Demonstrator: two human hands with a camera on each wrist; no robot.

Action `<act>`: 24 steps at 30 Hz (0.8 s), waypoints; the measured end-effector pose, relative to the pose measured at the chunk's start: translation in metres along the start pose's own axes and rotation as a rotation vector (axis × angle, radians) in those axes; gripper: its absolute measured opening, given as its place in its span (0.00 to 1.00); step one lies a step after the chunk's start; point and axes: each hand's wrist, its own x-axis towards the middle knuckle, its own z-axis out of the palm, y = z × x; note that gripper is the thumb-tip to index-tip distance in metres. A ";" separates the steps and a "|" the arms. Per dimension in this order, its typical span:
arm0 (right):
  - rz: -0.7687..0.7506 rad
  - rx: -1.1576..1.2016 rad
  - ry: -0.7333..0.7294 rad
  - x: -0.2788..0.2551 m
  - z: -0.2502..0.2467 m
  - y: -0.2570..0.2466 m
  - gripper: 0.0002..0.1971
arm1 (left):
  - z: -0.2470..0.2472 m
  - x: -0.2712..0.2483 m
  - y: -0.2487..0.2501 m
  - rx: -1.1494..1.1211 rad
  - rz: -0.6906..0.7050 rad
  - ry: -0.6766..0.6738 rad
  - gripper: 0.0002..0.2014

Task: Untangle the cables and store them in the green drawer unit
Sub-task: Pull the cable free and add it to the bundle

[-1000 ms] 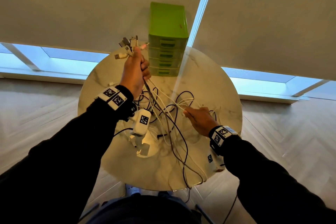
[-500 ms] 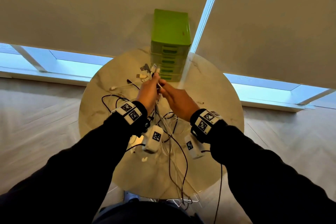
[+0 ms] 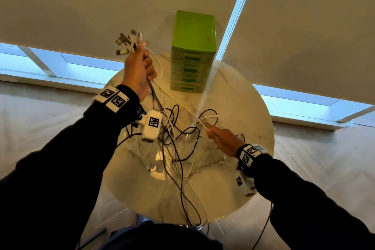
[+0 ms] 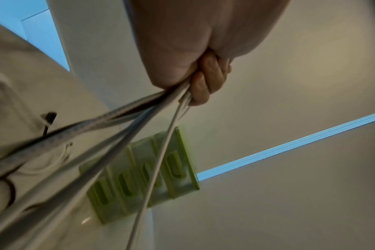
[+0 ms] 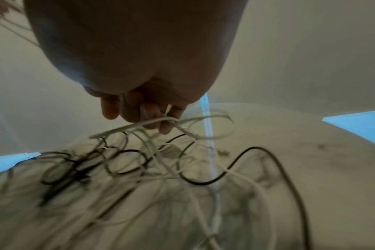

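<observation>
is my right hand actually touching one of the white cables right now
Touching. The right wrist view shows the right hand with its fingertips pinching a white cable that loops across them, above the tangle on the table.

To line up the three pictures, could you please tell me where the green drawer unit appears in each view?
Head: green drawer unit upper centre, at the table's far edge.
Left wrist: lower centre, tilted, behind the cables.
Right wrist: not in it.
Shared landmark: the bright gap between the blinds.
</observation>
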 end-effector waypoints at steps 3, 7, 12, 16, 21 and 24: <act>0.039 -0.058 0.136 0.019 -0.016 0.011 0.09 | -0.002 -0.006 0.000 0.192 0.083 -0.031 0.17; 0.039 0.093 0.357 0.047 -0.047 -0.032 0.15 | 0.002 -0.029 -0.042 0.605 0.074 -0.156 0.17; -0.173 0.137 0.282 0.049 -0.050 -0.093 0.13 | 0.011 -0.035 -0.081 0.767 -0.092 -0.217 0.33; -0.253 0.151 0.221 0.044 -0.037 -0.105 0.14 | 0.021 -0.030 -0.084 0.762 -0.117 -0.226 0.35; -0.266 0.268 0.215 0.026 -0.028 -0.093 0.16 | 0.023 -0.021 -0.076 0.557 -0.019 -0.154 0.14; -0.221 0.260 0.154 0.016 -0.018 -0.072 0.16 | 0.018 -0.010 -0.063 0.443 -0.032 -0.136 0.15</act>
